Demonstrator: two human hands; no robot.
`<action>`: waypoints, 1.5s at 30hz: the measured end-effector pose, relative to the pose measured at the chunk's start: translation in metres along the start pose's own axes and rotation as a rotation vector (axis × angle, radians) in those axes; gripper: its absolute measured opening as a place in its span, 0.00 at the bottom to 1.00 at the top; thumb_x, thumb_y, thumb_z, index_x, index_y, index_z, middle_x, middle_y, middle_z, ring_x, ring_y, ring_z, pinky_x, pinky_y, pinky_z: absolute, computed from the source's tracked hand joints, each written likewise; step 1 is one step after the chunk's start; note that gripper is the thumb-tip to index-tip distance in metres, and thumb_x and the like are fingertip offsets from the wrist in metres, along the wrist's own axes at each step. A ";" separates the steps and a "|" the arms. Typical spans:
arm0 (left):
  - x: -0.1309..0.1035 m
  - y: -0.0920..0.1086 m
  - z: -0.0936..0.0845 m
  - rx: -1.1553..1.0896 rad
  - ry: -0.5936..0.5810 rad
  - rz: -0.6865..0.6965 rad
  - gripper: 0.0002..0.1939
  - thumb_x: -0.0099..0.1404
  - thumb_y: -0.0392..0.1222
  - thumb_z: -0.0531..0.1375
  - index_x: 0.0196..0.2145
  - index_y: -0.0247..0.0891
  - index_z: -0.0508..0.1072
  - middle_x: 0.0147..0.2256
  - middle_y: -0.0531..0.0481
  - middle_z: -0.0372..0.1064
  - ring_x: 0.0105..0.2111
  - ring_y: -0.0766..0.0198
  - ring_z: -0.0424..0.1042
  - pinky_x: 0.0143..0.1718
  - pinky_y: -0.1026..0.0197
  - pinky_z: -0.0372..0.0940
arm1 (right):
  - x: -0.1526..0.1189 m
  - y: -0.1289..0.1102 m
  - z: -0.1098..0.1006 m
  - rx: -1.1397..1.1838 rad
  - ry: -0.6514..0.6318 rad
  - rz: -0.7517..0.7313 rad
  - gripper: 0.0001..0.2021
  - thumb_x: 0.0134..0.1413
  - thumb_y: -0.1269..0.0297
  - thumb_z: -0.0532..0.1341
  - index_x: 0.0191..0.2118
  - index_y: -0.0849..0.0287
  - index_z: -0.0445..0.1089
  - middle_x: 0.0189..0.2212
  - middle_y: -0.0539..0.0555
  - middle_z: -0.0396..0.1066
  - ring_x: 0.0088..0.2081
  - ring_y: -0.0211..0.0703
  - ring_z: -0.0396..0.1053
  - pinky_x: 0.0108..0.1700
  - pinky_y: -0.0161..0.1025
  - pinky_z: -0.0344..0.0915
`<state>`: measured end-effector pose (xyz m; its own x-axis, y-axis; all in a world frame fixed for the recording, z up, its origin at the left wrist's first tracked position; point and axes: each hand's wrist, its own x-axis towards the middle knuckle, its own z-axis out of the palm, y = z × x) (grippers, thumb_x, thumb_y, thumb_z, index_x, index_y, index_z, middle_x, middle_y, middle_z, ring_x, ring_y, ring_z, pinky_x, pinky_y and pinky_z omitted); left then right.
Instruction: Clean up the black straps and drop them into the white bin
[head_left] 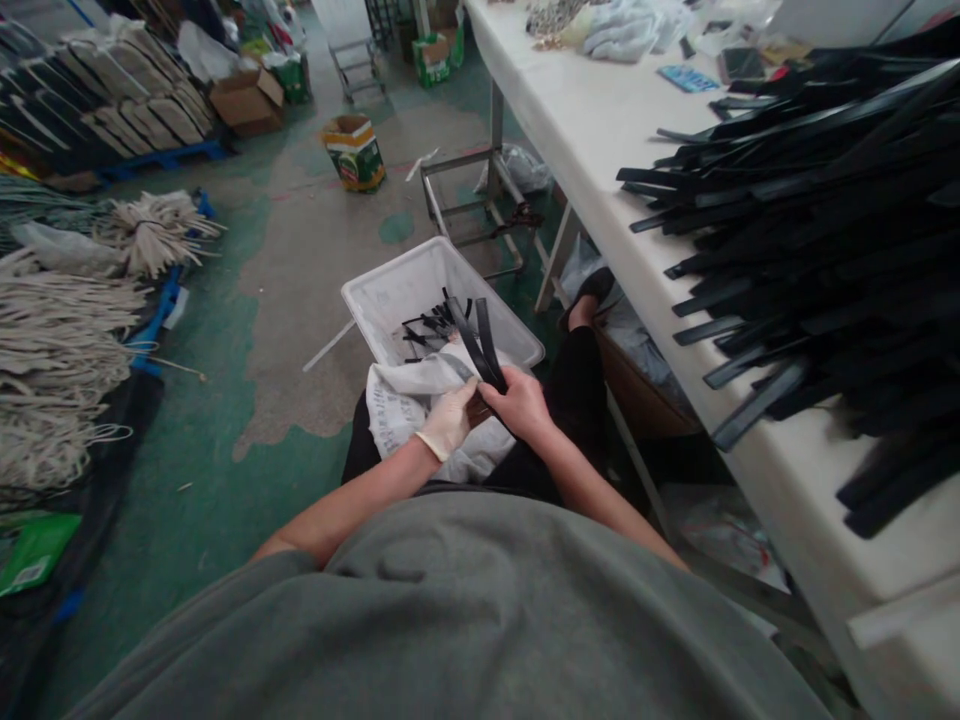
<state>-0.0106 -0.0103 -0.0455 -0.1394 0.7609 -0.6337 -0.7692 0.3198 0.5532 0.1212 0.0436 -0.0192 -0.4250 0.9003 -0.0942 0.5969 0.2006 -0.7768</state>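
My right hand [523, 402], bare, is closed around black strips [480, 345] whose ends point up and away over the bin. Close beside it, my left hand [448, 420] wears a pale glove; its fingers are pinched together near the lower part of the strips, and what they grip is hidden. Beneath both hands a white printed cloth or sack [397, 405] lies across my lap. Just beyond my knees stands a white plastic bin [382, 290], with short black pieces [431, 322] inside.
A white table [592, 150] on my right bears a large heap of black strips [825, 220] overhanging its edge. Bundles of cream cords [60, 350] lie at left. A metal frame [469, 210] and a cardboard box [354, 153] stand ahead on the floor.
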 end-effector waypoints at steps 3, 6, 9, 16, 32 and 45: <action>0.002 0.007 -0.006 -0.003 0.050 0.029 0.08 0.66 0.44 0.63 0.34 0.35 0.75 0.32 0.48 0.76 0.30 0.65 0.74 0.39 0.62 0.68 | -0.005 0.004 -0.004 0.171 -0.115 0.003 0.09 0.52 0.58 0.62 0.33 0.59 0.70 0.23 0.50 0.71 0.25 0.41 0.69 0.27 0.35 0.62; 0.008 0.028 -0.020 -0.015 0.082 0.039 0.08 0.67 0.44 0.62 0.36 0.35 0.75 0.34 0.48 0.76 0.33 0.65 0.75 0.41 0.62 0.68 | -0.023 0.008 -0.013 0.333 -0.185 -0.019 0.09 0.51 0.59 0.63 0.35 0.58 0.69 0.24 0.49 0.72 0.23 0.39 0.69 0.26 0.35 0.63; 0.008 0.027 -0.024 0.016 0.070 -0.004 0.08 0.66 0.44 0.62 0.37 0.35 0.74 0.34 0.47 0.76 0.33 0.64 0.75 0.42 0.61 0.68 | -0.030 0.008 -0.009 0.378 -0.152 -0.036 0.08 0.52 0.60 0.62 0.36 0.58 0.69 0.24 0.48 0.72 0.23 0.39 0.68 0.27 0.35 0.63; -0.012 0.003 -0.011 0.096 -0.071 -0.095 0.14 0.69 0.47 0.58 0.42 0.33 0.76 0.40 0.41 0.77 0.38 0.59 0.76 0.46 0.57 0.68 | -0.001 0.018 0.006 0.633 0.012 0.012 0.13 0.52 0.53 0.63 0.31 0.59 0.73 0.23 0.50 0.70 0.20 0.34 0.59 0.23 0.33 0.57; 0.015 0.024 -0.047 -0.086 -0.066 -0.323 0.31 0.71 0.57 0.45 0.48 0.26 0.73 0.38 0.34 0.76 0.40 0.49 0.77 0.42 0.52 0.71 | -0.033 0.010 -0.015 0.632 -0.135 -0.068 0.11 0.48 0.58 0.67 0.32 0.61 0.76 0.19 0.48 0.67 0.22 0.36 0.62 0.26 0.34 0.60; 0.006 0.036 -0.031 0.221 -0.189 0.127 0.15 0.66 0.46 0.62 0.46 0.34 0.73 0.26 0.49 0.73 0.21 0.67 0.70 0.24 0.67 0.64 | -0.035 0.018 -0.039 1.011 -0.183 0.157 0.21 0.45 0.45 0.68 0.34 0.62 0.75 0.14 0.43 0.54 0.16 0.30 0.42 0.19 0.34 0.40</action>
<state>-0.0587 -0.0118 -0.0467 -0.0911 0.8874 -0.4519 -0.5960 0.3150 0.7386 0.1733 0.0311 -0.0060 -0.5389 0.7991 -0.2665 -0.1593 -0.4073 -0.8993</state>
